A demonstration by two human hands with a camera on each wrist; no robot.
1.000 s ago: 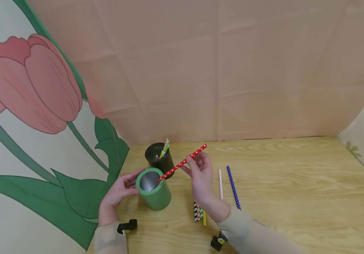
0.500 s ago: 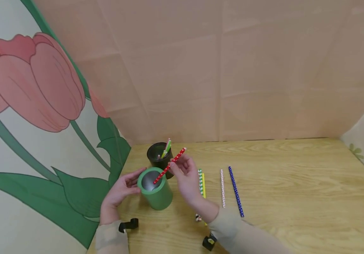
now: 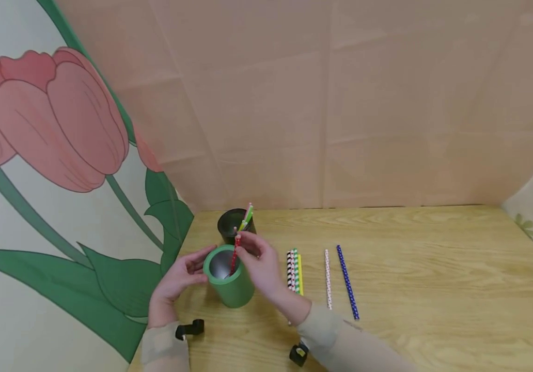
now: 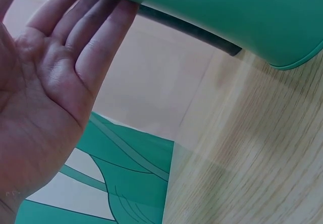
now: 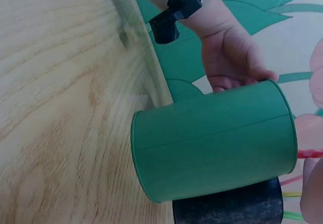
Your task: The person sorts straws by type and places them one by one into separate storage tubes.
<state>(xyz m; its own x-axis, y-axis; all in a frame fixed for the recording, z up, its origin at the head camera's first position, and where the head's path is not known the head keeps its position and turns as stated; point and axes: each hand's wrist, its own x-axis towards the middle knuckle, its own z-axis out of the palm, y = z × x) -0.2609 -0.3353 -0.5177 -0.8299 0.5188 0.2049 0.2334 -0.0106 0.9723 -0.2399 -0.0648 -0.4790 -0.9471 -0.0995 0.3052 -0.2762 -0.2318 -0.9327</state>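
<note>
A green cylindrical cup with a dark grey inside stands upright on the wooden table. My left hand holds it from the left, fingers reaching behind and thumb near the rim; in the left wrist view the fingers lie against its side. Between thumb and fingers, my right hand pinches a red paper straw with white dots. The straw's lower end is inside the cup's mouth and its top sticks up past the fingertips. In the right wrist view only a bit of the red straw shows beyond the rim.
Right behind the green cup stands a black cup with several thin pink, green and yellow sticks. Patterned straws lie side by side right of my hand. Farther right lie a pink-dotted white straw and a blue straw.
My right hand has moved left with the red straw, tipping it from slanted to nearly upright and lowering its end into the green cup. My left hand keeps its place at the cup.
</note>
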